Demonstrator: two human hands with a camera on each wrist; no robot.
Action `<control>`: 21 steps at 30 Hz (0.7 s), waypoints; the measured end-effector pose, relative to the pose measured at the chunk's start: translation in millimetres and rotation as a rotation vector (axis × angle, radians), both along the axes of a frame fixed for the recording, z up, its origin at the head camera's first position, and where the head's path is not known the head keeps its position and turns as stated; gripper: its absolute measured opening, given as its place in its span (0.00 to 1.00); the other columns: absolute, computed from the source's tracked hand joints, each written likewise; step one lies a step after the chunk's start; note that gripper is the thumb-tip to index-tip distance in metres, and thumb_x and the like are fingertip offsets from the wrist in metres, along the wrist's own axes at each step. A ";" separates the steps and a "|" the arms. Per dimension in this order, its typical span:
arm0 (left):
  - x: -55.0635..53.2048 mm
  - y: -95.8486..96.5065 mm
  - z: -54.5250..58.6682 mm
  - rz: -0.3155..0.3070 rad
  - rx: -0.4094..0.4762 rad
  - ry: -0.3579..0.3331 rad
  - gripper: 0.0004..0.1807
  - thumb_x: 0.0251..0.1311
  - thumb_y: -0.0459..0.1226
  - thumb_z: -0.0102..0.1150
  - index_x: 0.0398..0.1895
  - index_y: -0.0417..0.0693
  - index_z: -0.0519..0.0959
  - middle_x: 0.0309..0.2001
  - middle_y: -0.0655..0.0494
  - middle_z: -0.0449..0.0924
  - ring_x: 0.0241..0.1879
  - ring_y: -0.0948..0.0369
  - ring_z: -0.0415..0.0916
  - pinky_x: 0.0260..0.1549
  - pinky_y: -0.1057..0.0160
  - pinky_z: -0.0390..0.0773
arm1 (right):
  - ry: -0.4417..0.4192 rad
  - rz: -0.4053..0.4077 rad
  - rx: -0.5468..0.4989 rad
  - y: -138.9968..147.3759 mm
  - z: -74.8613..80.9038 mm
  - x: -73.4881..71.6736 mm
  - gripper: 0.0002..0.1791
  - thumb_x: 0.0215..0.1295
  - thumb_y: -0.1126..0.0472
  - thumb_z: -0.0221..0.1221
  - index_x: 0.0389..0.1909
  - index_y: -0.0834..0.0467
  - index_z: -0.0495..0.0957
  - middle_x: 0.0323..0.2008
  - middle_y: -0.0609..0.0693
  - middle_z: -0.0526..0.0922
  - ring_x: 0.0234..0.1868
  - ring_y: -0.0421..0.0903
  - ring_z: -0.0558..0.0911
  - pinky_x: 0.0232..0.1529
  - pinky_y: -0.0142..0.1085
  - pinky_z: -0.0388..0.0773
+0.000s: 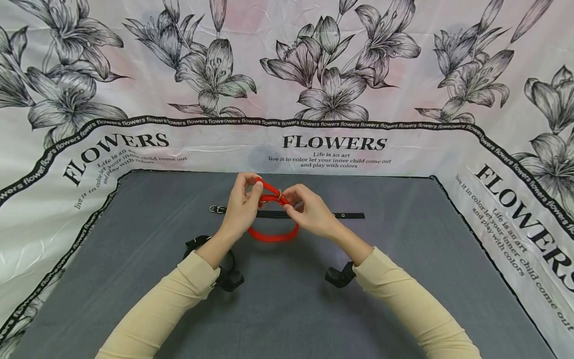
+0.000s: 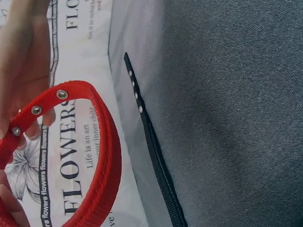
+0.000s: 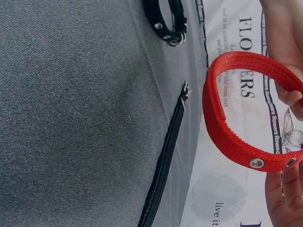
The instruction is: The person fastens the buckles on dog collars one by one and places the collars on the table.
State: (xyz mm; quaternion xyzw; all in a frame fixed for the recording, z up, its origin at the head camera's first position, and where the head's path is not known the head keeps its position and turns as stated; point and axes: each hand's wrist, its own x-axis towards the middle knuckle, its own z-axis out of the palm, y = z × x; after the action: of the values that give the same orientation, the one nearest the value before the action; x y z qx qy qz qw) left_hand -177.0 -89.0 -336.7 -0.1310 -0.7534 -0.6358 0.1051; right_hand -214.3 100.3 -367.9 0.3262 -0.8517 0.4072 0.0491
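You are holding the red collar (image 1: 274, 238) up over the far middle of the grey table (image 1: 287, 309), bent round into a loop. The rounded side of the loop hangs toward the near side, and the loop looks longer left to right in the head view. At its far side, a strap section slants from far left to near right, passing the metal buckle (image 1: 280, 195) on the way. Your left hand (image 1: 241, 197) pinches this section at its far-left end, thumb against fingers; your right hand (image 1: 309, 207) pinches the strap just right of the buckle, thumb and fingertips drawn close together. Metal eyelets (image 2: 62, 94) line part of the band. Beyond the loop's rounded side, a straight black collar (image 1: 350, 216) lies left to right on the table, buckle end left. A looped black collar (image 3: 152, 16) lies farther left.
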 end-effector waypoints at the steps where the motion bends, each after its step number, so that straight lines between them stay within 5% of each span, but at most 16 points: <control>1: 0.1 -0.3 0.8 -0.004 0.009 -0.003 0.13 0.69 0.33 0.40 0.51 0.32 0.61 0.49 0.40 0.69 0.24 0.72 0.73 0.35 0.47 0.77 | -0.001 -0.002 0.000 0.2 -0.6 -0.2 0.12 0.62 0.63 0.57 0.46 0.56 0.71 0.38 0.48 0.75 0.37 0.40 0.76 0.36 0.33 0.77; 9: 0.3 -1.9 0.5 -0.027 0.003 -0.014 0.13 0.70 0.33 0.39 0.51 0.33 0.61 0.49 0.39 0.72 0.34 0.51 0.76 0.32 0.54 0.78 | -0.002 -0.006 -0.020 1.2 -3.1 0.7 0.13 0.61 0.64 0.58 0.46 0.56 0.71 0.37 0.48 0.77 0.37 0.40 0.76 0.36 0.34 0.78; 15: -0.1 -2.2 -0.5 -0.038 -0.022 -0.004 0.13 0.70 0.33 0.40 0.51 0.32 0.61 0.48 0.38 0.72 0.25 0.67 0.73 0.27 0.63 0.77 | -0.020 -0.041 -0.034 -0.9 0.6 1.3 0.14 0.61 0.60 0.59 0.46 0.57 0.70 0.34 0.47 0.78 0.34 0.39 0.77 0.36 0.34 0.78; 21: -1.0 2.8 -3.4 -0.069 -0.028 -0.017 0.13 0.69 0.32 0.41 0.51 0.31 0.61 0.44 0.38 0.73 0.23 0.66 0.71 0.27 0.57 0.79 | 0.045 -0.060 -0.086 -6.5 7.1 0.5 0.14 0.61 0.60 0.60 0.46 0.57 0.71 0.36 0.47 0.78 0.36 0.40 0.78 0.38 0.36 0.78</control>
State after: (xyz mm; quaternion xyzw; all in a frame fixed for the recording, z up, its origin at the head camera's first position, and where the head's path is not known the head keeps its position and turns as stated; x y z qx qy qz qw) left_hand -178.1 -86.2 -340.1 -0.1530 -0.7580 -0.6296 0.0747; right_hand -213.8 93.8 -360.8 0.3071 -0.8415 0.4343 0.0945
